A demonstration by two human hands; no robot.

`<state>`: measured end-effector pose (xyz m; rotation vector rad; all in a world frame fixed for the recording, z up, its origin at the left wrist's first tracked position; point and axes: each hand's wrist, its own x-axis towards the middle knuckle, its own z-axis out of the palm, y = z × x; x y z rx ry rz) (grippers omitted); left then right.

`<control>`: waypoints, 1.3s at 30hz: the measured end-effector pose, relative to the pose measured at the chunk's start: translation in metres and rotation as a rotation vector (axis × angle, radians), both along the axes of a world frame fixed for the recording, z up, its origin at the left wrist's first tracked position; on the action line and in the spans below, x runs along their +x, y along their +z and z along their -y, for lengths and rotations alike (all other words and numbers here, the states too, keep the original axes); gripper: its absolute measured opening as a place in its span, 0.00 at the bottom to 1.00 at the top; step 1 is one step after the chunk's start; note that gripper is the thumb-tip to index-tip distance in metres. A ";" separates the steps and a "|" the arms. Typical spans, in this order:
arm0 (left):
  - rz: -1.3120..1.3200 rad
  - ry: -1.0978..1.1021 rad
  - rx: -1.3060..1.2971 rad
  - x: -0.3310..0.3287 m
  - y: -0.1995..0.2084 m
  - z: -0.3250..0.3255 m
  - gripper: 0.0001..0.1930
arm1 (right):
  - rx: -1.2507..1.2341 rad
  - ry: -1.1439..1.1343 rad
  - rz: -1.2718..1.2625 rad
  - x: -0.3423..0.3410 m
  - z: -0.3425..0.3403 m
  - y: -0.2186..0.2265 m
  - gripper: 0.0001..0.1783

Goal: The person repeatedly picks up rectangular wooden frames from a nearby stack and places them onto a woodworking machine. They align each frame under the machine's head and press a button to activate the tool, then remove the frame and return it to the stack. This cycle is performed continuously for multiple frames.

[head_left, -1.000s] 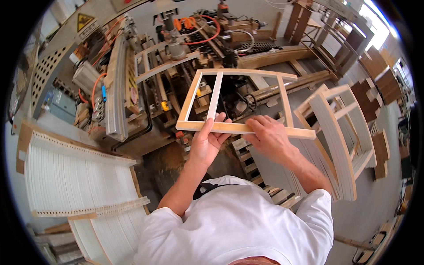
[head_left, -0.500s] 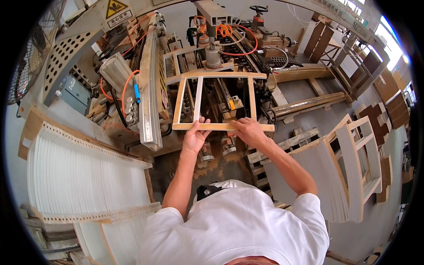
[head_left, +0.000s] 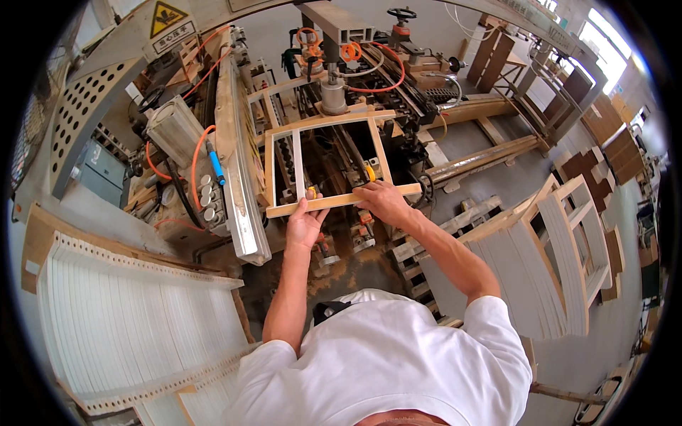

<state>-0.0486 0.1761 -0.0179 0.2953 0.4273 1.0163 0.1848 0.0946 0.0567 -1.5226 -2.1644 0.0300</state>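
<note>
The scene is brightly lit. The window (head_left: 604, 53) at upper right is overexposed to near white, and its glare is spilled toward the rim. Soft shading is cast across the white T-shirt (head_left: 391, 348), a pale sheen is given off by the metal rail (head_left: 238, 163), and the machine (head_left: 337, 28) is darkly shadowed underneath. The wooden frame (head_left: 341, 201) is rendered fairly sharply; outer edges are bowed, softened and masked in black.

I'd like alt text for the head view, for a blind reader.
A person's left hand and right hand hold a wooden frame by its near edge, with workshop machinery beyond. White pieces are lined up at left, more frames at right.
</note>
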 end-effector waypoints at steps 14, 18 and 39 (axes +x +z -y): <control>0.045 0.018 0.030 -0.005 0.004 0.001 0.12 | -0.017 0.063 0.023 0.004 -0.025 -0.003 0.21; 0.036 0.044 -0.006 0.001 0.010 0.002 0.11 | -0.019 0.081 0.059 0.012 -0.030 -0.002 0.21; -0.044 0.204 -0.005 0.015 0.021 -0.008 0.10 | -0.041 0.243 -0.054 0.037 -0.074 0.011 0.21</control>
